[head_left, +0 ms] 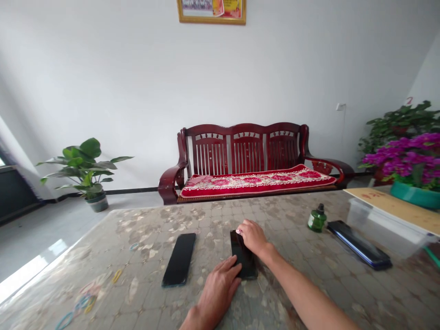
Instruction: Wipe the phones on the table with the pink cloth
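A black smartphone lies on the patterned tablecloth, its screen dark and facing up. My left hand rests on the phone's lower left part, fingers stretched out over its edge. Over the phone's top end, my right hand is closed with its fingertips pinching a small white thing, mostly hidden, perhaps tissue or cloth. It seems to touch the glass. Left of my hands lies a second black smartphone, which neither hand touches.
Farther right stand a green bottle, a dark blue phone-like stack and a clear plastic box under a tan board. Coloured bands lie at the table's left. A red wooden bench stands behind the table.
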`<state>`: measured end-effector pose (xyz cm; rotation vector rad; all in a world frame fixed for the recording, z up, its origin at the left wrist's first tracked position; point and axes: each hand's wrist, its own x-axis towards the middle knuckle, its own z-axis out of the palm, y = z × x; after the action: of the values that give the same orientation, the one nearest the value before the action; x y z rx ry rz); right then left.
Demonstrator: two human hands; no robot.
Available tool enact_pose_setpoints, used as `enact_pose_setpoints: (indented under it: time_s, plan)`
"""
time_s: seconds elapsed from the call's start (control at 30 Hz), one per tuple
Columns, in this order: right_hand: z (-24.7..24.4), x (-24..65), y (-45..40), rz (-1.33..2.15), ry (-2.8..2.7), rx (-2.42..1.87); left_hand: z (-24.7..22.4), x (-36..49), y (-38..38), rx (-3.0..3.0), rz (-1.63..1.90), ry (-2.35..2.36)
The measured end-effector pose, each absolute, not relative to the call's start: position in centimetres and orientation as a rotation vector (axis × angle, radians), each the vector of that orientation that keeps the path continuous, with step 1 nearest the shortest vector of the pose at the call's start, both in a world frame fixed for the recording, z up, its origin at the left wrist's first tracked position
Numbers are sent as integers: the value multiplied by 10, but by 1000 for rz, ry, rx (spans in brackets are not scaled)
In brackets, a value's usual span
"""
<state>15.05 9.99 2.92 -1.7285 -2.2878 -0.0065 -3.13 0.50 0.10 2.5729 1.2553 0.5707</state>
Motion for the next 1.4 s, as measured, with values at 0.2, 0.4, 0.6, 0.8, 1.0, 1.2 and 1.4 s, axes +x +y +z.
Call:
enact_pose_setpoints:
  time_s: [0.2,0.4,0.6,0.8,1.0,1.2,1.4]
  plan:
    - [26,154,63,38,-2329,-1654,1,-31,5,2565,591,1246]
    - [29,151,60,94,-2328,-1634,1,-32,6,2569,598,1238]
    - [34,142,96,101,-2261,-1733,1,-35,7,2589,570,1230]
    - [31,153,71,203,-2276,-1663,-2,-37,8,2578,602,1208]
    - [31,163,95,261,-2115,-1691,-2,-35,6,2592,589,1236]
    - [16,154,121,273,-2029,-1667,-3,-33,5,2575,550,1310]
    - [12,159,113,310,-2064,-1617,-4,-34,6,2608,587,1273]
